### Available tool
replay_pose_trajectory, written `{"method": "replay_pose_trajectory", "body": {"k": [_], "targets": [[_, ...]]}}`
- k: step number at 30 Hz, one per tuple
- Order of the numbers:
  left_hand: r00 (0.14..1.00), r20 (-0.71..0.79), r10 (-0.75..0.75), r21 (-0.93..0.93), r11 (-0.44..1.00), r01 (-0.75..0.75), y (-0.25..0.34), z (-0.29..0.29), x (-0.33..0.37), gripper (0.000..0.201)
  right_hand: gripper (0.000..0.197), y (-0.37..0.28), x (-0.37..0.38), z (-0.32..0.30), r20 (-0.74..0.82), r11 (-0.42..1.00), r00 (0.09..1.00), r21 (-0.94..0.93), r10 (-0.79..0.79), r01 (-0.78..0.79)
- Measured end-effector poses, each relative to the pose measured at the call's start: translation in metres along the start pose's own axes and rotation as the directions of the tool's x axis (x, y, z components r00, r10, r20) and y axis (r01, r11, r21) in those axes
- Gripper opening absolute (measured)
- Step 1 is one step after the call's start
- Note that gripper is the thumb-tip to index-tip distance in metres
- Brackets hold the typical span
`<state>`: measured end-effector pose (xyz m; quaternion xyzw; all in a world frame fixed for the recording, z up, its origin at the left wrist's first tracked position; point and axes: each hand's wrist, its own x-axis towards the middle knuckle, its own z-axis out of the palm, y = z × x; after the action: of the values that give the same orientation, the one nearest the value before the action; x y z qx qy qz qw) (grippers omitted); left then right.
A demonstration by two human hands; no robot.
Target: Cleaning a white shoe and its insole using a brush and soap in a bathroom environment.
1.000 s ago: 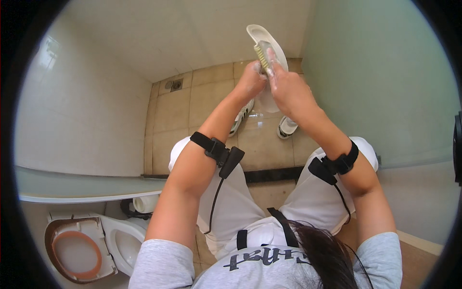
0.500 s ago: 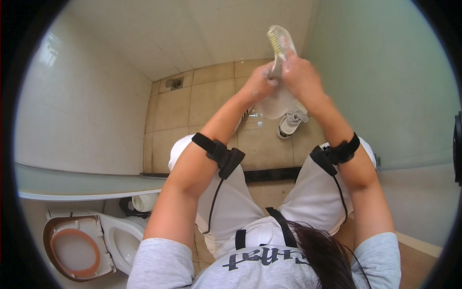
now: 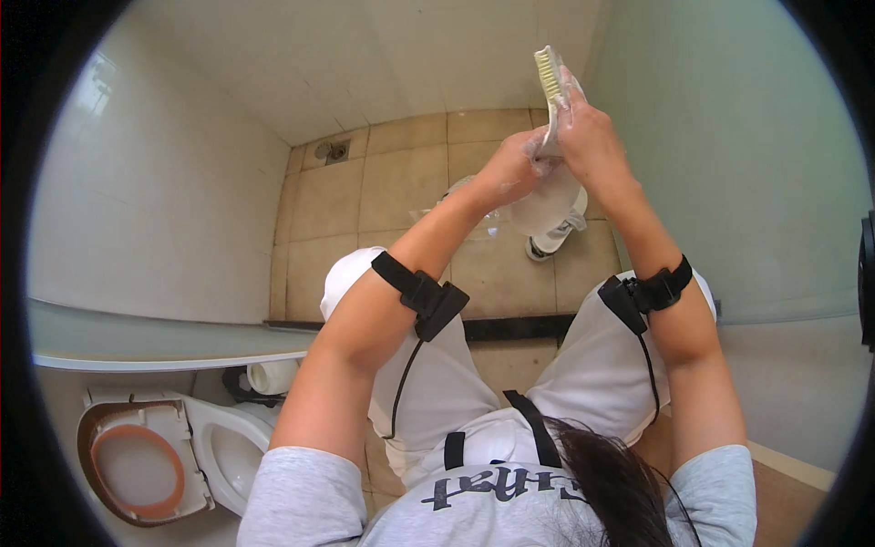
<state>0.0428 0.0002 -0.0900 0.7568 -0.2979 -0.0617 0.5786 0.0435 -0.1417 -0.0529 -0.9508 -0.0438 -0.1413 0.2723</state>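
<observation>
Both my hands are raised close together ahead of me, wet with white suds. My right hand is closed on a white scrubbing brush with pale yellow bristles, which stands upright and faces left. Beside it my left hand is also closed, its fingertips against a pale, smooth, rounded piece that hangs below the hands. What kind of thing this piece is cannot be made out, and its upper part is hidden by the hands. Below it on the floor sits a white shoe with dark trim, partly covered.
Clear plastic lies on the tiled floor, partly behind my left forearm. A drain is in the far left corner. A pale green glass panel stands to the right; a toilet with raised lid is at lower left.
Both hands have shifted slightly right with the brush and the pale piece. The brush has turned more edge-on, and more of the clear plastic on the floor shows.
</observation>
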Motion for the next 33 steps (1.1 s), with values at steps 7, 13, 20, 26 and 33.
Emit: {"method": "replay_pose_trajectory", "body": {"k": [7, 13, 20, 26, 33], "targets": [[0.951, -0.161, -0.264, -0.254, 0.942, 0.219, -0.014, -0.031, 0.007, 0.04, 0.059, -0.05, -0.044, -0.009, 0.212, 0.996, 0.977, -0.077, -0.019, 0.036], [0.96, -0.157, -0.231, -0.193, 0.961, 0.2, -0.003, -0.031, 0.002, 0.04, 0.061, -0.049, -0.041, -0.006, 0.146, 0.996, 0.989, -0.087, -0.02, 0.033], [0.986, -0.069, -0.154, -0.218, 0.966, 0.135, -0.003, -0.013, 0.005, 0.046, 0.053, -0.001, 0.002, 0.002, -0.031, 1.0, 0.999, -0.016, -0.017, 0.017], [0.937, -0.152, -0.315, -0.356, 0.902, 0.245, 0.001, -0.046, 0.004, 0.053, 0.055, -0.046, -0.048, 0.006, 0.23, 0.999, 0.972, 0.023, -0.052, 0.049], [0.959, -0.094, -0.266, -0.307, 0.924, 0.227, 0.01, -0.027, 0.0, 0.048, 0.054, -0.011, -0.017, 0.005, -0.007, 0.996, 0.997, -0.05, -0.077, 0.076]]}}
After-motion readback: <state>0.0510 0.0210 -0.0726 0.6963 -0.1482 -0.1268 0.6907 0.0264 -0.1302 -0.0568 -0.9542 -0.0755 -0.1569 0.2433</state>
